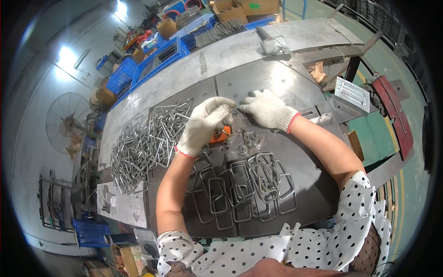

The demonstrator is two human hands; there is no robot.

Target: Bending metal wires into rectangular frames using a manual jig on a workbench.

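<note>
My left hand (207, 121), in a white knitted glove, is closed with curled fingers above the left side of a metal fixture. Whatever it grips is hidden by the glove. Across a narrow gap, my right hand (268, 111), gloved the same way, has its fingers bent in toward the left hand; I cannot make out what they hold. Below the hands sits the fixture with round rollers (242, 149) on a steel plate, and an orange block (220, 135) shows beside the left wrist. Nearer my body lie several rectangular bent wire frames (240, 189), overlapping in a loose heap.
A large pile of bent metal rods (152, 143) lies left of my left forearm. At the table's far edge rests a grey hand tool (272, 44). Blue crates (159, 60) line the back left. A pale metal box (352, 93) stands off to the right.
</note>
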